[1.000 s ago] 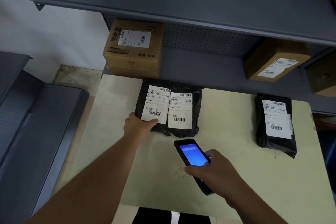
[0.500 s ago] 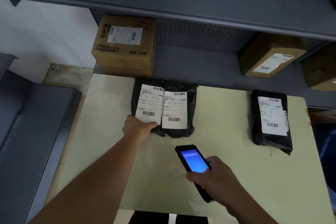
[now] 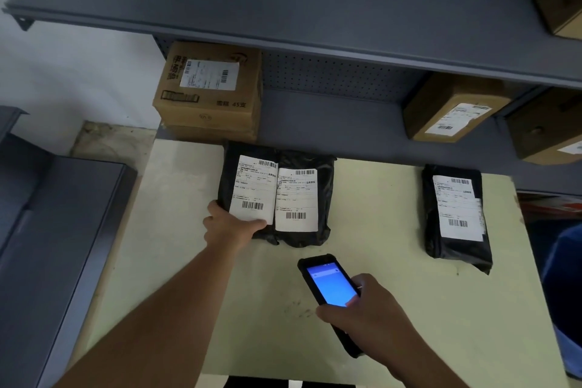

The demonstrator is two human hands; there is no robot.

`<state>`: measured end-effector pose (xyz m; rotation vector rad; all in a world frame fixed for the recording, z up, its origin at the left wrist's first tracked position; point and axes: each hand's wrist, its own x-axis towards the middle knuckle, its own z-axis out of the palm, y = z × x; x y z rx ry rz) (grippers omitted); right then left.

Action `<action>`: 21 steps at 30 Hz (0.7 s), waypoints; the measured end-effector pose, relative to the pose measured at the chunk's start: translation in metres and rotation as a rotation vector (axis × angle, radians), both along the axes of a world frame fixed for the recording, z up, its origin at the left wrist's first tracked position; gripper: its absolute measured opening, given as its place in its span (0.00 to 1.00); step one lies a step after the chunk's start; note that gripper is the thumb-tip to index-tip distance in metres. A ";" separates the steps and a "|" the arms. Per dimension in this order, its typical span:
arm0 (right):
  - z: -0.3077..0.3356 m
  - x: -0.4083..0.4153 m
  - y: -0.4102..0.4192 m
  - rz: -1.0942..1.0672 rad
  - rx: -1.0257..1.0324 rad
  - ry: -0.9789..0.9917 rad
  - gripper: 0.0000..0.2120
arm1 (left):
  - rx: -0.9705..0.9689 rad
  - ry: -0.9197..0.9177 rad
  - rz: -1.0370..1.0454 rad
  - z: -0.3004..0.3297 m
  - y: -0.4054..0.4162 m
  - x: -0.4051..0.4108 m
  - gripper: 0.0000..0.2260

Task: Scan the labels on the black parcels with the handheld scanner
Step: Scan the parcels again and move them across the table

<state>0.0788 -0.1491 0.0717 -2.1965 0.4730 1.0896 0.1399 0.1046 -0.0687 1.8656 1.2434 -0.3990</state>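
Two black parcels lie side by side at the table's far edge, each with a white barcode label. My left hand (image 3: 228, 225) grips the near left corner of the left parcel (image 3: 231, 173), thumb on its label. The second parcel (image 3: 324, 186) touches it on the right. A third black parcel (image 3: 456, 249) with its own label lies apart at the right. My right hand (image 3: 368, 316) holds the black handheld scanner (image 3: 327, 285), blue screen lit, a little in front of the pair.
The pale green table (image 3: 393, 309) has a bare front half. Behind it a grey shelf unit (image 3: 330, 129) carries a labelled cardboard box (image 3: 211, 98) at left and further boxes (image 3: 453, 107) at right. A grey cabinet (image 3: 56, 246) stands left of the table.
The view has shifted slightly. My left hand keeps its hold on the left parcel's corner and my right hand stays with the scanner in front of the pair.
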 end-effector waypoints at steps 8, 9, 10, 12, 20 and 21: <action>0.009 0.002 -0.006 0.037 -0.019 -0.023 0.23 | -0.139 -0.034 0.048 0.007 0.017 -0.009 0.36; 0.010 0.002 -0.005 0.042 -0.019 -0.026 0.23 | -0.147 -0.045 0.043 0.007 0.021 -0.010 0.34; 0.011 0.003 -0.004 0.045 -0.018 -0.028 0.23 | -0.155 -0.052 0.033 0.008 0.023 -0.011 0.31; 0.014 0.002 -0.005 0.050 -0.014 -0.040 0.23 | -0.187 -0.077 0.026 0.010 0.028 -0.012 0.27; 0.022 0.001 -0.007 0.060 0.003 -0.078 0.22 | -0.372 -0.196 0.110 0.023 0.036 -0.019 0.09; 0.023 0.001 -0.007 0.064 0.006 -0.080 0.22 | -0.365 -0.217 0.104 0.025 0.037 -0.021 0.10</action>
